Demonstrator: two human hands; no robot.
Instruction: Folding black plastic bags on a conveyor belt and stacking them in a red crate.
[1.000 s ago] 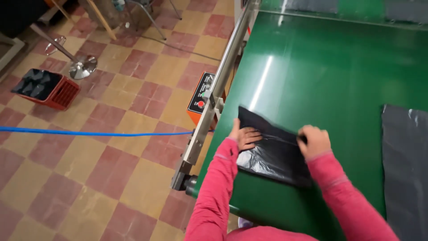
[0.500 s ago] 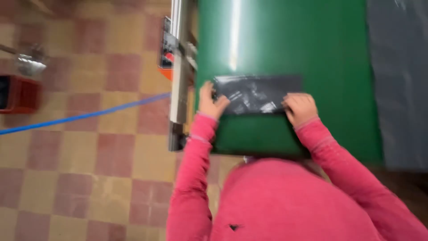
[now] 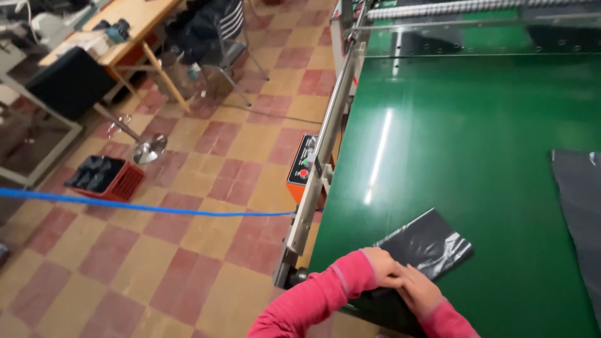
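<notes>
Pressing together at the near left corner of the green conveyor belt (image 3: 476,144), the left hand (image 3: 383,268) and right hand (image 3: 421,291) lie flat, fingers extended, on a folded black plastic bag (image 3: 426,245). Folding looks partly done; another dark sheet (image 3: 579,200) waits on the belt's right edge.

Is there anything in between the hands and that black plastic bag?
No. Both the left hand and the right hand rest directly on the folded black bag at the near edge of the green belt; nothing visible lies between them.
</notes>
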